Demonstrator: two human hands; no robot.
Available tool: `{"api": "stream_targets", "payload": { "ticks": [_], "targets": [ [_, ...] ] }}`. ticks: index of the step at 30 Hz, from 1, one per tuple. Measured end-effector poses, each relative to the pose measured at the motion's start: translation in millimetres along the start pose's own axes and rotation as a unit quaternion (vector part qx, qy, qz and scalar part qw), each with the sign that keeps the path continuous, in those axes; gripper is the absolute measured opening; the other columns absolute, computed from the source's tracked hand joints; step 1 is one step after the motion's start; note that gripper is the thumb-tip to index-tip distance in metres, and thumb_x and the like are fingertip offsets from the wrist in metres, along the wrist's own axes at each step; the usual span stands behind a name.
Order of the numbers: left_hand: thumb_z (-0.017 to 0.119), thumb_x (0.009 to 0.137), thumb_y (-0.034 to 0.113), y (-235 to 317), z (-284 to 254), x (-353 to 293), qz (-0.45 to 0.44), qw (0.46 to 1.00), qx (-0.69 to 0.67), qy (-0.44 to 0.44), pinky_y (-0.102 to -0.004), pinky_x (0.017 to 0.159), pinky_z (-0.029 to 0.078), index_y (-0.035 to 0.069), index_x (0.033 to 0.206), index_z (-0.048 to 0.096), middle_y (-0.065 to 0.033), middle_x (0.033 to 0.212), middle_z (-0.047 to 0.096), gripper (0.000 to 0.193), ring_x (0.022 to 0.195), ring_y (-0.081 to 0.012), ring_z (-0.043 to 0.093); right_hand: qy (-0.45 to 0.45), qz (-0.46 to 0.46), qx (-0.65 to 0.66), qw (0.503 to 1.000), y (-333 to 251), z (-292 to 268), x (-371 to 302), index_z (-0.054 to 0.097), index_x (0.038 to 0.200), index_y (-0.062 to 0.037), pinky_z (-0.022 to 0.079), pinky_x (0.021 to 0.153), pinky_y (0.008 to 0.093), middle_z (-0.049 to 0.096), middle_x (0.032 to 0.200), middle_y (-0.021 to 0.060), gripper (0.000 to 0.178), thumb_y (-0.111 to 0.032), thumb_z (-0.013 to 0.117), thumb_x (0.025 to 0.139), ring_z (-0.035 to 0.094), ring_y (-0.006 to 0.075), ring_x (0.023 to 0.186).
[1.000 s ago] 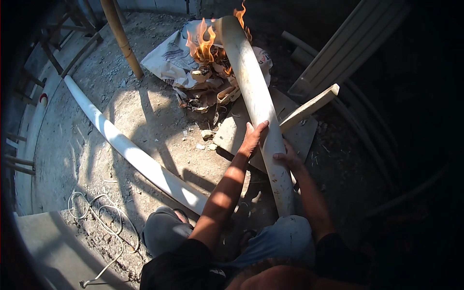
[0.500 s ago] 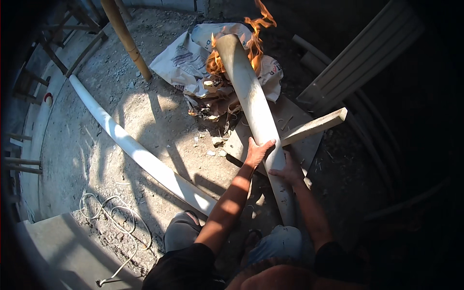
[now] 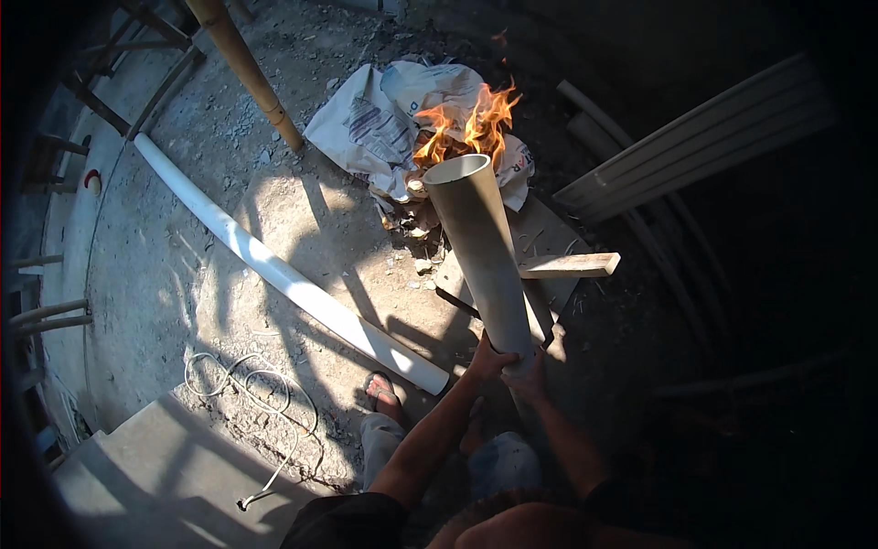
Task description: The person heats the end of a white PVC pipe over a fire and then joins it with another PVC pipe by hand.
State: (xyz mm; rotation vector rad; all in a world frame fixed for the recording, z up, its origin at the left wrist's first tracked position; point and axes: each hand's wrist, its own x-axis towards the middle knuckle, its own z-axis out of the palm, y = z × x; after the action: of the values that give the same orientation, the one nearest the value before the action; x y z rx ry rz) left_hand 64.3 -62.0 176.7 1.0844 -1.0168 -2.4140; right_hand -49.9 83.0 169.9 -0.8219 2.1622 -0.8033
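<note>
A wide, pale plastic pipe (image 3: 489, 252) is held tilted up in front of me, its round open end turned up and toward me. My left hand (image 3: 491, 358) wraps the lower part of the pipe from the left. Lower on its right side, my right hand (image 3: 528, 377) grips it too, partly in shadow. Just beyond the pipe's open end, flames (image 3: 485, 123) rise from a crumpled white sack (image 3: 366, 119) with charred scraps beneath. The pipe's near end is hidden by my hands and the shadow.
Another long white pipe (image 3: 302, 288) lies on the rough ground at left. A wooden bar (image 3: 572, 265) rests across a flat board (image 3: 558, 229) at right. A bamboo pole (image 3: 247, 73) stands at the far left; a pale cord (image 3: 274, 389) lies coiled nearer me. A ribbed panel (image 3: 704, 137) leans at right.
The pipe has been drawn back toward me out of the flames, and its far opening now shows. Both hands have moved nearer my body, still holding it.
</note>
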Motion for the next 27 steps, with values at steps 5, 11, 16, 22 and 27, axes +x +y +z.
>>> {"api": "stream_targets", "payload": {
  "ticks": [5, 11, 16, 22, 27],
  "targets": [
    [0.084, 0.059, 0.013, 2.5, 14.4, -7.1, -0.005, 0.999, -0.031, 0.025, -0.0401, 0.095, 0.05, 0.0, 0.136, 0.033, -0.0163, 0.122, 0.055, 0.092, 0.114, -0.0264, 0.056, -0.038, 0.055, -0.004, 0.998, -18.9, -15.9, -6.7, 0.029, 0.139, -0.007, 0.045, 0.098, 0.0431, 0.047, 0.127, 0.0158, 0.104, -0.012, 0.088, 0.054, 0.05, 0.032, 0.119],
    [0.085, 0.063, 0.014, 5.9, 9.5, 36.3, -0.02, 0.996, -0.018, 0.082, -0.0397, 0.093, 0.051, -0.001, 0.132, 0.035, -0.0157, 0.12, 0.055, 0.087, 0.111, -0.0251, 0.057, -0.103, 0.057, -0.02, 0.993, -8.6, -14.2, 46.8, 0.033, 0.137, -0.0064, 0.046, 0.098, 0.0422, 0.048, 0.127, 0.0153, 0.1, -0.017, 0.087, 0.053, 0.05, 0.0301, 0.12],
    [0.085, 0.067, 0.017, -14.8, 2.0, 90.5, 0.044, 0.984, -0.151, 0.08, -0.0387, 0.09, 0.051, -0.001, 0.127, 0.038, -0.0155, 0.116, 0.057, 0.078, 0.106, -0.022, 0.058, -0.218, 0.052, -0.008, 0.975, 20.1, -16.9, 110.4, 0.033, 0.141, -0.0055, 0.046, 0.1, 0.0395, 0.051, 0.13, 0.0144, 0.106, -0.024, 0.09, 0.053, 0.05, 0.0273, 0.122],
    [0.08, 0.073, 0.021, -18.1, 0.4, 134.0, 0.047, 0.982, 0.027, 0.181, -0.0359, 0.08, 0.054, -0.002, 0.121, 0.045, -0.0137, 0.106, 0.06, 0.064, 0.097, -0.0199, 0.061, -0.263, 0.072, 0.105, 0.956, 21.9, -17.0, 145.0, 0.033, 0.142, -0.0051, 0.045, 0.101, 0.0404, 0.052, 0.129, 0.0145, 0.103, -0.024, 0.088, 0.058, 0.052, 0.0277, 0.12],
    [0.082, 0.072, 0.023, 6.6, 13.5, 124.0, -0.013, 0.985, 0.005, 0.173, -0.0343, 0.077, 0.054, -0.002, 0.12, 0.043, -0.0141, 0.107, 0.06, 0.067, 0.092, -0.0196, 0.062, -0.243, 0.127, 0.186, 0.944, 12.5, -20.7, 127.8, 0.032, 0.142, -0.0036, 0.044, 0.101, 0.0403, 0.051, 0.128, 0.0134, 0.096, -0.024, 0.084, 0.064, 0.051, 0.0268, 0.119]
  ]
}}
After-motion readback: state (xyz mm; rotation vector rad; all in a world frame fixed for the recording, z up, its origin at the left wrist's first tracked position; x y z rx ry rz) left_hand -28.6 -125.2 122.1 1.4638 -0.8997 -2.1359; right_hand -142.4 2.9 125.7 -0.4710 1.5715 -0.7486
